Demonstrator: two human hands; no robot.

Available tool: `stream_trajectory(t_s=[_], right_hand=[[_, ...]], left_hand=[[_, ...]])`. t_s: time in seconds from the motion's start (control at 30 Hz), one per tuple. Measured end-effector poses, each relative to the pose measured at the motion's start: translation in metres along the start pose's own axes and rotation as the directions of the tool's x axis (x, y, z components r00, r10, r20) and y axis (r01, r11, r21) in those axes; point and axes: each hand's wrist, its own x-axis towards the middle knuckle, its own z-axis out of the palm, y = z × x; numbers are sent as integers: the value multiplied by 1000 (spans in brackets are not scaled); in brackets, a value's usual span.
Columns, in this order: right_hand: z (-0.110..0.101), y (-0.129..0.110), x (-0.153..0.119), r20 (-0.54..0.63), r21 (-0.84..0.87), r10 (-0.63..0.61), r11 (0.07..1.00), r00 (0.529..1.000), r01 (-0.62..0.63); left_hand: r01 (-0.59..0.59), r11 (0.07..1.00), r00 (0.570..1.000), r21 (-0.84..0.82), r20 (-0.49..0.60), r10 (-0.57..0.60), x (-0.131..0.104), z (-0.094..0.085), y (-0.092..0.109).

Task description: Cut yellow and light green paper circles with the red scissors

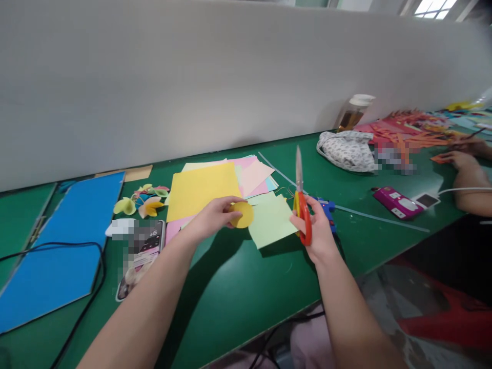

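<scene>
Forearms (148, 302) cut off; left hand (216, 216) pinches part-hidden yellow disc (244, 216), right hand (320, 231) holds scissors (300, 185).

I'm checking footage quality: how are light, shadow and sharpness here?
In the head view, the window glares at top right; a dark shadow crosses the green table; blocky pixelation hides parts of the phone; the scissors look fairly crisp, the far right softer.
</scene>
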Motion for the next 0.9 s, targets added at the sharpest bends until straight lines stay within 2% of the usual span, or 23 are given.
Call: stream_trajectory(t_s=[0.07,0.13,0.27,0.4,0.43,0.53,0.63,0.7,0.77,0.83,0.9], right_hand=[[-4,-1,3,-66,30,-36,999,997,38],[-7,-2,4,-77,82,-66,994,995,73],[-6,-4,3,45,181,-68,982,997,59],[3,-3,-3,197,256,68,959,978,-118],[5,-3,-5,236,277,101,946,967,-166],[11,0,-12,376,315,172,901,911,-300],[16,5,-18,499,336,199,853,844,-400],[19,8,-20,535,356,198,829,821,-432],[22,11,-20,544,372,188,819,818,-436],[23,13,-21,546,380,174,820,820,-427],[22,16,-21,541,396,136,830,830,-393]], left_hand=[[32,999,999,42,9,-33,3,-6,-10],[32,995,999,89,32,-35,6,-7,-19],[-74,986,996,148,57,66,6,1,-22],[-232,966,971,113,81,224,-3,10,-7],[-278,957,958,87,105,268,-6,12,-3],[-477,879,864,-12,180,471,-16,12,11],[-551,833,816,-44,182,549,-20,10,24],[-607,794,777,-40,182,603,-19,7,31],[-585,806,792,-95,151,592,-16,4,38],[-482,857,861,-181,82,501,-14,-1,45],[-379,899,925,-218,-46,378,-12,-8,51]])
